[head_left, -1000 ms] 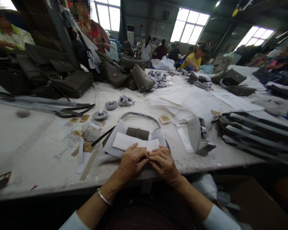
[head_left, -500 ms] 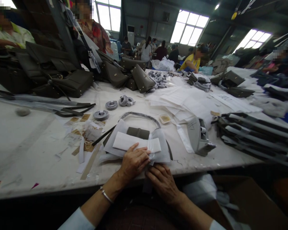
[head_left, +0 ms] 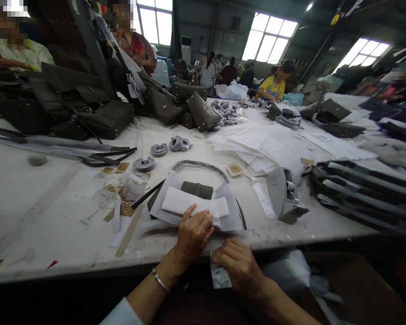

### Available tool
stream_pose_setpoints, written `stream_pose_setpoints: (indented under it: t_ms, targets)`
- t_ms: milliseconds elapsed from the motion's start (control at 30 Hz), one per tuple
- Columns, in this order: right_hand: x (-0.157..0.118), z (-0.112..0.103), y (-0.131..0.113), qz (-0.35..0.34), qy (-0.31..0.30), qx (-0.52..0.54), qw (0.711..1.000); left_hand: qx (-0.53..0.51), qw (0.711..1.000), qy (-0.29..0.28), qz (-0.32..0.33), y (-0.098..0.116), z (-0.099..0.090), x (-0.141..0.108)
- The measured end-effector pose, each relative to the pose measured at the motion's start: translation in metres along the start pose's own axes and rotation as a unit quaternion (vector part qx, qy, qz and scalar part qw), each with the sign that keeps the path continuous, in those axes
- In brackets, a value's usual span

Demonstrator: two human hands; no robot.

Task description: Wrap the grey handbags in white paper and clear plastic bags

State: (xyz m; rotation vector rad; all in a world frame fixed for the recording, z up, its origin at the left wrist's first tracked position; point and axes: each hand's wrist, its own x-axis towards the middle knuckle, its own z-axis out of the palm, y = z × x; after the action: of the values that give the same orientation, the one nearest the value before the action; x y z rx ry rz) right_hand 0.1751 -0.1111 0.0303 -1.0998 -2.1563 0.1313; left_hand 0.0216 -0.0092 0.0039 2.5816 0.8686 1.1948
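Note:
A dark olive bag [head_left: 196,190] lies at the table's front edge, its wrapped handle [head_left: 201,165] arched away from me. White tissue paper [head_left: 237,219] and a flat white pad [head_left: 179,202] cover most of it. My left hand [head_left: 195,230] rests on the pad and paper, fingers bent and pressed together; what they pinch, if anything, is hidden. My right hand [head_left: 238,264], just below the table edge, is closed on a clear plastic strip [head_left: 220,276] that hangs down.
Paper and cord scraps [head_left: 126,194] lie left of the bag, grey coils [head_left: 144,164] behind them. To the right are a tape dispenser [head_left: 280,194] and stacked dark pieces [head_left: 358,194]. Bags [head_left: 104,118] are piled at the back left; a cardboard box [head_left: 352,284] stands below right.
My right hand has moved down and right, away from my left hand and the bag, and the plastic strip now shows in it. My left hand stays on the paper.

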Motion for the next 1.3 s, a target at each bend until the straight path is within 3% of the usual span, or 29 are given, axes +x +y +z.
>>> stream_pose_setpoints:
  t_ms: [133,333,500,600,700,900,1033,1300]
  targets:
    - [0.013,-0.015,-0.003,0.018,-0.012,-0.009,1.0,0.006,1.0,0.01,-0.002,0.006,0.004,-0.003]
    - [0.056,-0.032,0.008,0.002,-0.021,-0.103,0.994,-0.006,1.0,0.025,0.009,0.008,-0.001,-0.003]
    - [0.076,-0.035,0.011,0.011,-0.044,-0.157,0.987,-0.042,0.998,-0.047,-0.014,0.009,-0.016,0.001]
    - [0.08,-0.037,0.024,0.073,-0.13,-0.158,0.976,-0.047,0.996,-0.067,-0.037,0.011,-0.019,0.005]
    - [0.087,-0.037,0.044,0.161,-0.176,-0.11,0.965,-0.019,0.998,-0.031,-0.047,0.012,-0.013,0.009]
    - [0.086,-0.025,0.071,0.235,-0.141,-0.031,0.961,0.046,0.997,-0.001,-0.062,0.014,0.0,0.015]
    - [0.079,-0.017,0.077,0.322,-0.104,0.037,0.94,0.075,0.996,0.007,-0.056,0.014,0.001,0.017]
    - [0.078,-0.012,0.087,0.396,-0.125,0.086,0.905,0.031,0.996,-0.021,0.082,0.007,-0.013,0.01]
